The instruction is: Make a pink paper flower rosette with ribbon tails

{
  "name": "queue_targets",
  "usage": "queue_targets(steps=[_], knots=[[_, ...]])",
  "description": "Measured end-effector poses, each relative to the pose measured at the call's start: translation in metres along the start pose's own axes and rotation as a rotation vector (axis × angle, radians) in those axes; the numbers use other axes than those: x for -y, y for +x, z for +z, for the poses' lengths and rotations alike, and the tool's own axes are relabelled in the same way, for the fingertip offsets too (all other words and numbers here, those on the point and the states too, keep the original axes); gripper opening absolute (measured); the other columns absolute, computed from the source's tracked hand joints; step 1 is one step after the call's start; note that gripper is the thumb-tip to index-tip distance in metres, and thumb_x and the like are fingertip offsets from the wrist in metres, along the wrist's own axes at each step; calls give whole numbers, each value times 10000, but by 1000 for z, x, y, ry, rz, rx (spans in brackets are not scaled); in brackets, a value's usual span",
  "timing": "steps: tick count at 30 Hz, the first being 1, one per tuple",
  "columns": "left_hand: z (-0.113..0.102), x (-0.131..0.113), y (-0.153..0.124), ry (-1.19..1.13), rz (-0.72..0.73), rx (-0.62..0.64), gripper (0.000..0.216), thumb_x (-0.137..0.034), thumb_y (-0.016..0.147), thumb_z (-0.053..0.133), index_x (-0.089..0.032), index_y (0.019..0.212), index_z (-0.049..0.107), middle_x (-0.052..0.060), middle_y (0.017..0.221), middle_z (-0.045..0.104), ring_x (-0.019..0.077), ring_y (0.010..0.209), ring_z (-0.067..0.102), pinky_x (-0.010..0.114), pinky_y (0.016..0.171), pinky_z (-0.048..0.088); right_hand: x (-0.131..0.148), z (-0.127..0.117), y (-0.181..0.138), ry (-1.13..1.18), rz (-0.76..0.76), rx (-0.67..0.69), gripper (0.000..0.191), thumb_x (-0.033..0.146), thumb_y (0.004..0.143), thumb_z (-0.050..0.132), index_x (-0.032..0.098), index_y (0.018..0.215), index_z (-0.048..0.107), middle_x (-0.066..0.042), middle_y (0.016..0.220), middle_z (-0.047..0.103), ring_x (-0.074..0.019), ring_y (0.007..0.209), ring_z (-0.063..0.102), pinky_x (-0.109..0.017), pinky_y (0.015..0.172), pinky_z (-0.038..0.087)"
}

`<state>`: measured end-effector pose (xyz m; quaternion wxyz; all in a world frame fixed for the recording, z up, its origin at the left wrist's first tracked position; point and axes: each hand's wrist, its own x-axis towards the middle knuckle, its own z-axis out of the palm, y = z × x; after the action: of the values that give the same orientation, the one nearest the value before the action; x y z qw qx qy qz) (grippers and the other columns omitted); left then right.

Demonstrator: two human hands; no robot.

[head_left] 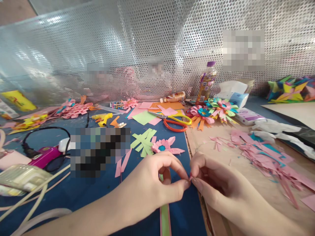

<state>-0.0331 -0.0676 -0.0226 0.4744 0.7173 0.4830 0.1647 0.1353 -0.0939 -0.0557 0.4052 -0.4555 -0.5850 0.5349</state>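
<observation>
My left hand (167, 180) is closed in a pinch, thumb against forefinger. Facing it, my right hand (216, 183) pinches too, and the fingertips of both meet. A tiny pink piece (190, 177) shows between the right fingertips; most of it is hidden. What the left fingertips grip is too small to make out. Beneath the left hand runs a green paper strip (165, 221) with pink edges; I cannot tell whether the hand touches it. Just beyond the hands lie a pink paper flower (168, 146) with a blue centre and crossed light green strips (144, 142).
Red-and-yellow scissors (176, 123) rest on coloured paper sheets (142, 117). Finished paper flowers (222, 109) sit near an upright bottle (206, 83). Pink scraps (263, 155) cover cardboard (204, 139) at right. Left are a yellow glue gun (102, 118), cables (36, 186) and a magenta power strip (45, 156).
</observation>
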Motion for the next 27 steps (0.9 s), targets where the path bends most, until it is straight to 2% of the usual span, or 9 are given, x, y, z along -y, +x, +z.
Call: queue_targets(steps=[4,8,16,27], knots=[[2,5,2,-16,53,-29,152,-340,719,596,-196,761,622,8,818,570,91,579,434,222,514,337,0,-1,0,-30,8,7,137,294,726,556,217,735,444,38,638,433,-94,571,417,-201,504,348],[-1,-2,0,-8,-13,18,156,-324,720,589,-185,784,620,10,774,557,102,598,449,230,539,357,0,-1,0,-54,14,13,146,302,724,556,215,733,439,33,646,425,-97,580,416,-203,507,348],[-1,-3,-2,-30,-14,18,133,-312,724,595,-189,772,610,16,904,575,90,597,439,229,535,347,0,0,0,-9,36,12,136,263,708,564,211,715,438,40,644,401,-88,578,390,-201,501,316],[-3,-6,1,-19,-32,23,141,-313,728,592,-182,781,608,21,922,575,91,608,439,235,547,350,2,0,-1,39,50,16,124,225,701,563,213,727,442,48,640,408,-85,577,389,-198,496,304]])
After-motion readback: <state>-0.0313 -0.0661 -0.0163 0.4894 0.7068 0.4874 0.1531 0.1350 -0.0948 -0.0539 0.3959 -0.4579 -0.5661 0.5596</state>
